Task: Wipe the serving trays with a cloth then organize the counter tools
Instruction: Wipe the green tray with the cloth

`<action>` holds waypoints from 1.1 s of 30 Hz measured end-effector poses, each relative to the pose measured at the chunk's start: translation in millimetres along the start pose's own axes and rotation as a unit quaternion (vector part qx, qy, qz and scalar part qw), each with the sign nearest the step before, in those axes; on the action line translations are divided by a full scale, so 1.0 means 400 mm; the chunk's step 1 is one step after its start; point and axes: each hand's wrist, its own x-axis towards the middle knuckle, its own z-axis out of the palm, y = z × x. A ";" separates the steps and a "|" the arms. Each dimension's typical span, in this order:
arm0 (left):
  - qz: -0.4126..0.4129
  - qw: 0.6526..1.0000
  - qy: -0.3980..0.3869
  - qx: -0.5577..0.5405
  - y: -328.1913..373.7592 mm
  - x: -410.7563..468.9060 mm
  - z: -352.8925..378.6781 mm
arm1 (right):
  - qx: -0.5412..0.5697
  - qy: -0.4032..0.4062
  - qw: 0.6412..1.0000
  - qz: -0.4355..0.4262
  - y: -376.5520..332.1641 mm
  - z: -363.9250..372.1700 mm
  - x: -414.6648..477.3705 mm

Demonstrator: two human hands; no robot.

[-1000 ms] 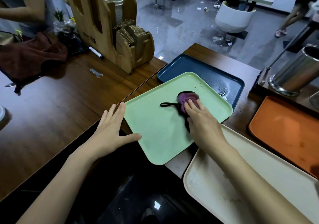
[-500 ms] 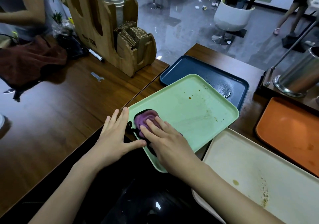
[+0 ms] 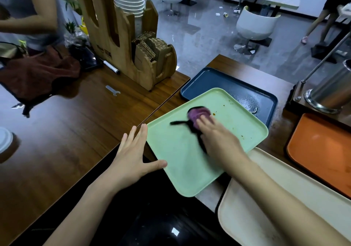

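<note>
Cloth (image 3: 198, 115) slid outward under flat right hand (image 3: 218, 140).

A purple cloth (image 3: 197, 113) with a black strap lies bunched on a crumb-specked pale green tray (image 3: 180, 151), whose far corner overlaps a wet dark blue tray (image 3: 218, 82), with a cream tray (image 3: 247, 217) and an orange tray (image 3: 322, 147) alongside.

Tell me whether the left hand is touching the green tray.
Touching. The head view shows the left hand resting its thumb against the green tray at its near edge.
</note>
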 end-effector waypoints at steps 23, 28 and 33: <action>-0.020 0.986 0.036 0.160 0.133 0.121 0.002 | -0.021 0.012 0.998 0.055 0.114 -0.032 0.077; 0.007 0.983 0.060 0.172 0.129 0.133 0.014 | -0.021 0.037 0.999 0.016 0.092 -0.040 0.075; 0.010 0.981 0.072 0.181 0.120 0.140 0.023 | 0.014 0.007 0.992 -0.123 -0.055 0.010 0.114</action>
